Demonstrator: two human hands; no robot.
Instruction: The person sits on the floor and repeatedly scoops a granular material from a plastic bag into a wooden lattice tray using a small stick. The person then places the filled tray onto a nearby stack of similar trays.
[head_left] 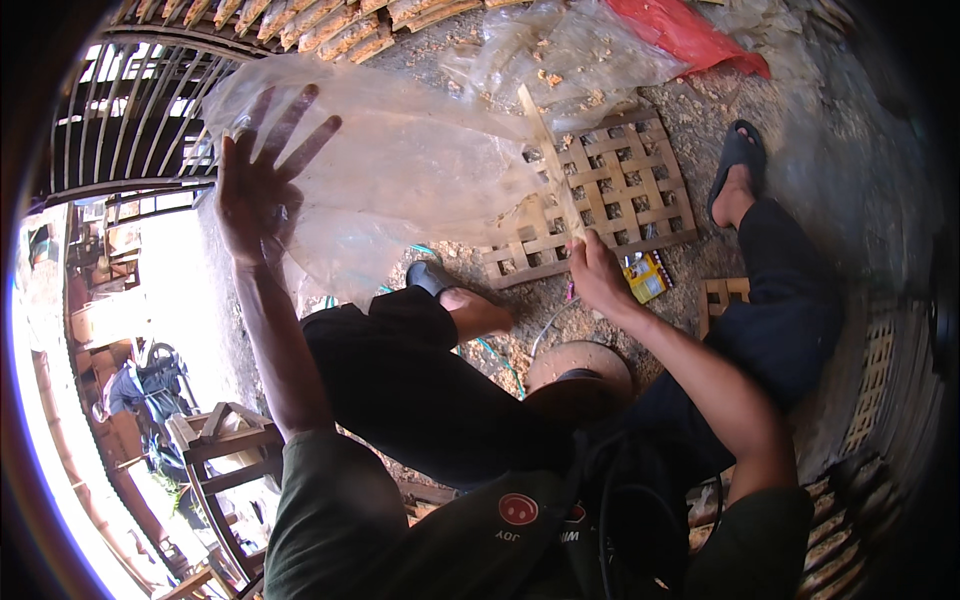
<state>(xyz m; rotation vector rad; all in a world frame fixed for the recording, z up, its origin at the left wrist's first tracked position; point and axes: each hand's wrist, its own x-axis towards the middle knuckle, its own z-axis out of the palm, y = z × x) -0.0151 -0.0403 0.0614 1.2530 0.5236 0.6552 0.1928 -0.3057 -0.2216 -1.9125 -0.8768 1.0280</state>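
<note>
1. Clear plastic sheet (pixel 400 170): spread left of the lattice panel (pixel 677 180), overlapping its left part.
2. Red plastic (pixel 690 35): beyond the panel's far edge.
3. Wooden strip (pixel 546 150): over the panel's left part; long axis runs away from the right hand, leaning left.
4. Left hand (pixel 255 195): well left of the panel, open, fingers spread; behind or inside the sheet, cannot tell which.
5. Right hand (pixel 598 272): panel's near edge, closed round the strip's near end; nearer hand.
6. Yellow packet (pixel 648 277): just beside the panel's near edge.

I'm looking into a rough workshop, judging by the shavings (pixel 700 265) littering the floor (pixel 710 115), the lattice (pixel 676 190) and stacked slats (pixel 345 35).
</note>
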